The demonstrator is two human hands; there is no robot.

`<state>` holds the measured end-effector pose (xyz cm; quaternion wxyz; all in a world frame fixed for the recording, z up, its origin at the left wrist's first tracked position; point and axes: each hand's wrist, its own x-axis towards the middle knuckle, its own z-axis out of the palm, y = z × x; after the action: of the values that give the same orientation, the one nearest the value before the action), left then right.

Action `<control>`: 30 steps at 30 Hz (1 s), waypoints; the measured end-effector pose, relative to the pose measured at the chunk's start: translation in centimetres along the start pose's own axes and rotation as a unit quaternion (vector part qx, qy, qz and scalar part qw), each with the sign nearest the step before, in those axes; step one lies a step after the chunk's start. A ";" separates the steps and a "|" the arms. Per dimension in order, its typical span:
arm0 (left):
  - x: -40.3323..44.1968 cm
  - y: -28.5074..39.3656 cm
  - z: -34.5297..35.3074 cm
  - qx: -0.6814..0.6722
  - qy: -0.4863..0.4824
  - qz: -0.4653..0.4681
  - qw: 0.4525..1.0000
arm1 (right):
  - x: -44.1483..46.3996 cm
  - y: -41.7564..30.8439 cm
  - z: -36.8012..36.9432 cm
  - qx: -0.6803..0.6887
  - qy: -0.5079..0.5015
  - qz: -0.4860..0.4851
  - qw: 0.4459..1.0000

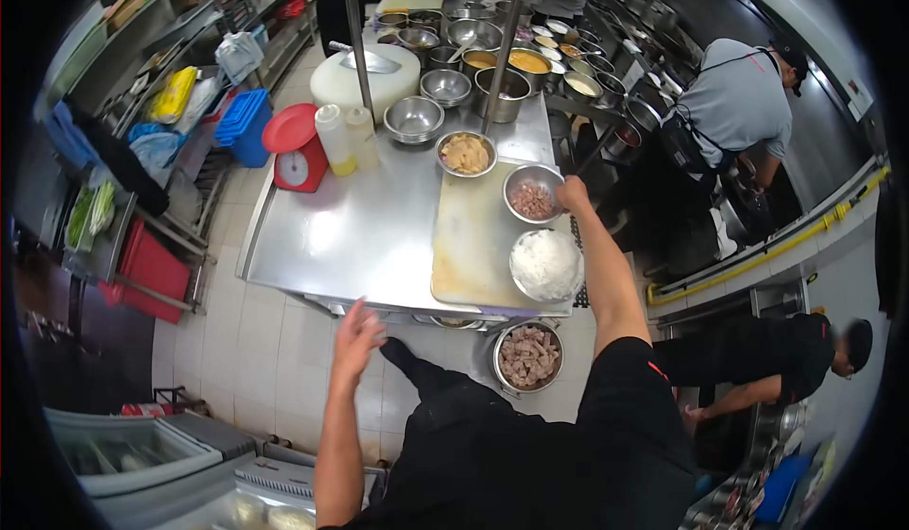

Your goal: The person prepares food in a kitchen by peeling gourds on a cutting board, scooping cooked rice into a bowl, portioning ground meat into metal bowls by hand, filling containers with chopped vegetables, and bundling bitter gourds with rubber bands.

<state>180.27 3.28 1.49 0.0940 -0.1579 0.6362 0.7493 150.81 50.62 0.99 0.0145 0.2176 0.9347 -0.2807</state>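
Note:
My right hand [572,195] grips the right rim of a metal bowl [517,178] that has chopped pinkish meat [533,201] at its bottom. That bowl rests at the right side of a worn cutting board [464,237]. Just in front of it stands a bowl of white powder [546,263], and behind to the left is a bowl of yellowish-coated food [465,154]. My left hand [356,339] hovers in the air before the table's front edge, holding nothing, its fingers apart. Below the table edge, near my right side, is a pot of meat chunks [528,356].
A red scale [293,142], two squeeze bottles [333,137] and metal bowls [414,118] stand on the steel table [331,237]. A cleaver [367,60] lies on a round white block [374,90]. Shelf posts [359,47] rise behind. One person [739,104] works at right, another [757,369] lower right.

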 end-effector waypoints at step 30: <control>10.8 -8.1 -56.0 0.228 0.167 -0.342 0.896 | 17.9 -35.3 16.9 -0.358 0.224 -0.321 0.848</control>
<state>179.53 -51.04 -17.72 0.2706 -0.4630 0.7025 0.4680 118.38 22.39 2.41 -0.2091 -0.0577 0.9660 0.1406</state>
